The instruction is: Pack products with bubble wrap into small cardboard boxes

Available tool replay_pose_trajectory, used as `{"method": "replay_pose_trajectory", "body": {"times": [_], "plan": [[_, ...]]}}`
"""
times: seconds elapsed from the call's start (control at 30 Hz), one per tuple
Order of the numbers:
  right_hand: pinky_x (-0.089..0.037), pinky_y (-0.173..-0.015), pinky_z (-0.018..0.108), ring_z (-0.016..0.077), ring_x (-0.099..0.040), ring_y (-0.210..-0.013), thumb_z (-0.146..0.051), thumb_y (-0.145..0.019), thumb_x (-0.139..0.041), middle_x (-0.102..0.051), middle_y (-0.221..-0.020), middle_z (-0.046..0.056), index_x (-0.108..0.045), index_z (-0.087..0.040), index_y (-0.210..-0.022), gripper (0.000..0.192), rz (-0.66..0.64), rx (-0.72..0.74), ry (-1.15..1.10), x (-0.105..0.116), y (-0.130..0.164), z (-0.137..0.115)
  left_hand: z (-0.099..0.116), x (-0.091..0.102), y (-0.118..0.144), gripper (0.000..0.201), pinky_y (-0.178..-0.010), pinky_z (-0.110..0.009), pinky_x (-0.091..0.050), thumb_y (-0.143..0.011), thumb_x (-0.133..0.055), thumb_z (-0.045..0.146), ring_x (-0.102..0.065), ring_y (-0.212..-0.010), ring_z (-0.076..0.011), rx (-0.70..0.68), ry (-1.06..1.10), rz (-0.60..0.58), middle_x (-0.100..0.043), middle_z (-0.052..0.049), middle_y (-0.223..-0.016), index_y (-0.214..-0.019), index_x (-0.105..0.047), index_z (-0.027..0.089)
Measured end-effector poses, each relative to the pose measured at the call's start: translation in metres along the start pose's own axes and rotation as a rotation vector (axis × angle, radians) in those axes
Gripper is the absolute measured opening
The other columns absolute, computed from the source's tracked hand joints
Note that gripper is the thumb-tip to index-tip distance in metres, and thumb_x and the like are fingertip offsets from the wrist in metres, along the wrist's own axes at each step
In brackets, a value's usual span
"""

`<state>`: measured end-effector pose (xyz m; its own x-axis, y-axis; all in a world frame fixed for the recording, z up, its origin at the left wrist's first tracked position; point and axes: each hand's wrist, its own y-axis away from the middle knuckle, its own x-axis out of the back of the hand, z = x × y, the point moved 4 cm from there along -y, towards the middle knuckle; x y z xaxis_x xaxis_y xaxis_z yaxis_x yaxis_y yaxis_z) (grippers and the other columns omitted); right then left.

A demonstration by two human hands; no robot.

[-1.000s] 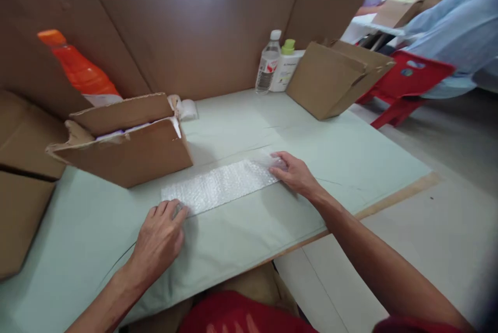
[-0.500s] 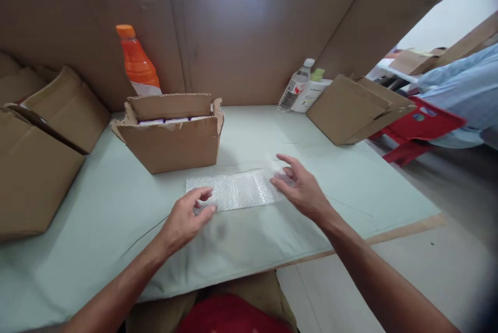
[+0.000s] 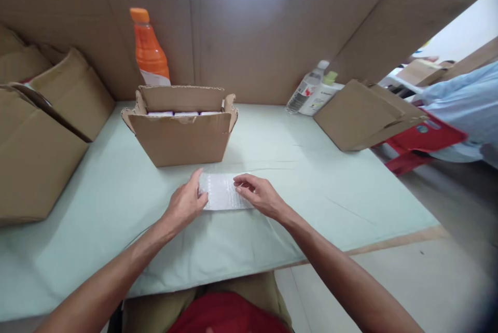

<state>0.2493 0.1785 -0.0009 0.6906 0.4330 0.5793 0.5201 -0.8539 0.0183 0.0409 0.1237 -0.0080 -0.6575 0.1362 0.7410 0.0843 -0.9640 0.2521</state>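
A piece of clear bubble wrap (image 3: 221, 194) lies on the cloth-covered table in front of me, between my two hands. My left hand (image 3: 187, 198) is at its left end, the thumb and fingers closed around the edge. At its right end my right hand (image 3: 257, 194) pinches the wrap between thumb and fingertips. Just behind the wrap stands an open cardboard box (image 3: 182, 138), with several white and purple packs (image 3: 187, 113) showing inside.
Cardboard boxes (image 3: 39, 156) stand at the left. An orange bottle (image 3: 151, 53) is behind the open box. A clear bottle (image 3: 307, 89), a white bottle (image 3: 322, 97) and another carton (image 3: 358, 115) stand back right. A person's light blue clothing (image 3: 462, 99) shows beyond a red stool (image 3: 428, 133).
My right hand has moved left and closed on the bubble wrap, whose visible length is now shorter. My left hand has shifted slightly up to the wrap's left end. The view has turned slightly.
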Motion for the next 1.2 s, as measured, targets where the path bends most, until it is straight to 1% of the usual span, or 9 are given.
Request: {"method": "replay_pose_trajectory", "body": {"times": [0.17, 0.33, 0.5, 0.63, 0.77, 0.87, 0.97, 1.07, 1.2], "plan": [[-0.052, -0.077, 0.030, 0.0173, -0.066, -0.082, -0.027, -0.084, -0.057, -0.075, -0.096, 0.005, -0.071, -0.018, -0.100, 0.023, 0.037, 0.017, -0.014, -0.001, 0.002, 0.011, -0.002, 0.008, 0.007, 0.064, -0.067, -0.032, -0.039, -0.088, -0.050, 0.027, -0.065, -0.082, -0.0257, 0.047, -0.305, -0.011, -0.069, -0.003, -0.083, -0.150, -0.038, 0.018], [-0.051, -0.079, 0.031, 0.0194, -0.068, -0.087, -0.037, -0.090, -0.056, -0.075, -0.096, 0.006, -0.071, -0.019, -0.105, 0.028, 0.266, -0.068, 0.058, 0.042, 0.016, 0.021, -0.012, 0.019, 0.010, 0.056, -0.076, -0.037, -0.045, -0.093, -0.049, 0.038, -0.067, -0.095, -0.0305, 0.110, -0.372, 0.066, -0.072, -0.009, -0.104, -0.145, -0.043, 0.018], [-0.047, -0.073, 0.031, 0.0201, -0.064, -0.076, -0.037, -0.090, -0.056, -0.072, -0.085, 0.005, -0.062, -0.018, -0.129, 0.044, 0.142, -0.181, 0.308, 0.029, 0.009, 0.030, -0.001, 0.006, 0.005, 0.057, -0.084, -0.039, -0.047, -0.089, -0.053, 0.026, -0.067, -0.103, -0.0315, 0.048, -0.358, 0.116, -0.071, -0.015, -0.110, -0.145, -0.044, 0.017], [-0.048, -0.072, 0.033, 0.0197, -0.061, -0.071, -0.037, -0.089, -0.056, -0.068, -0.086, 0.004, -0.044, -0.017, -0.151, 0.066, 0.098, -0.113, 0.311, 0.010, 0.010, 0.021, 0.004, -0.003, 0.007, 0.060, -0.085, -0.038, -0.049, -0.087, -0.048, 0.015, -0.068, -0.096, -0.0268, -0.025, -0.246, 0.168, -0.071, -0.011, -0.104, -0.147, -0.043, 0.017], [-0.051, -0.067, 0.032, 0.0148, -0.058, -0.061, -0.041, -0.089, -0.056, -0.065, -0.095, 0.003, -0.035, -0.022, -0.157, 0.074, 0.115, -0.103, 0.124, 0.015, 0.026, 0.024, -0.007, -0.011, 0.023, 0.060, -0.088, -0.032, -0.053, -0.087, -0.045, 0.013, -0.065, -0.100, -0.0185, -0.062, -0.067, 0.293, -0.058, -0.013, -0.131, -0.146, -0.042, 0.020], [-0.051, -0.063, 0.031, 0.0136, -0.057, -0.059, -0.036, -0.089, -0.056, -0.065, -0.093, 0.002, -0.045, -0.026, -0.152, 0.065, 0.114, -0.072, 0.067, 0.016, 0.032, 0.030, -0.021, -0.022, 0.035, 0.047, -0.085, -0.031, -0.056, -0.087, -0.048, 0.020, -0.064, -0.095, -0.0156, -0.052, 0.297, 0.408, -0.042, -0.015, -0.149, -0.133, -0.056, 0.021], [-0.053, -0.064, 0.031, 0.0164, -0.060, -0.065, -0.033, -0.090, -0.055, -0.068, -0.086, 0.002, -0.069, -0.026, -0.127, 0.040, 0.101, 0.040, 0.060, 0.017, 0.028, 0.017, -0.029, -0.024, 0.044, 0.031, -0.078, -0.033, -0.056, -0.085, -0.052, 0.024, -0.064, -0.090, -0.0163, -0.046, 0.561, 0.441, -0.044, -0.015, -0.148, -0.111, -0.069, 0.021], [-0.054, -0.070, 0.031, 0.0185, -0.066, -0.077, -0.031, -0.094, -0.054, -0.072, -0.092, 0.005, -0.076, -0.025, -0.107, 0.026, 0.150, 0.261, 0.051, 0.030, 0.019, -0.031, -0.016, 0.007, 0.054, 0.026, -0.071, -0.030, -0.054, -0.081, -0.053, 0.023, -0.065, -0.091, -0.0184, -0.090, 0.608, 0.461, -0.057, -0.013, -0.135, -0.098, -0.073, 0.021], [-0.053, -0.074, 0.031, 0.0182, -0.065, -0.084, -0.029, -0.097, -0.055, -0.071, -0.094, 0.005, -0.076, -0.027, -0.108, 0.024, 0.405, 0.530, 0.126, 0.067, -0.005, -0.120, 0.032, 0.104, 0.067, 0.020, -0.077, -0.026, -0.051, -0.083, -0.055, 0.021, -0.065, -0.093, -0.0163, -0.339, 0.474, 0.683, -0.065, -0.004, -0.111, -0.089, -0.074, 0.023]]}}
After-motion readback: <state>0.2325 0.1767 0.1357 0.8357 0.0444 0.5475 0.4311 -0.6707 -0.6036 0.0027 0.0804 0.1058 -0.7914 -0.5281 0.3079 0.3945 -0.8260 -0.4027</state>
